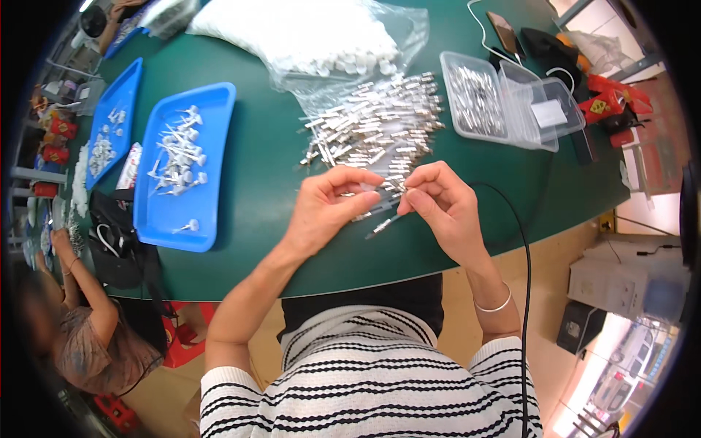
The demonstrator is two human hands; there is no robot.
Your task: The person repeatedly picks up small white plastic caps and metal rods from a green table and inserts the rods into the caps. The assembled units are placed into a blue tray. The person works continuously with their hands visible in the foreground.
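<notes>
My left hand (326,204) is closed in a pinch, its thumb and index tips close together beside the pile. A small whitish bit shows between them, too small to name. Close by on the right, my right hand (447,208) pinches a thin silver-ended rod (382,226), which slants down and left from the fingertips. Just beyond both hands lies a heap of similar thin rods (372,128), silver and whitish, partly on clear plastic. Behind the heap, a large clear bag (307,33) holds many small white caps.
A blue tray (153,212) at left holds several white-capped stems; a second blue tray (130,91) lies farther left. At right stand a clear box of metal rods (476,95), its lid, and a phone (504,33). A black cable (527,255) hangs at right. A co-worker (102,328) sits at left.
</notes>
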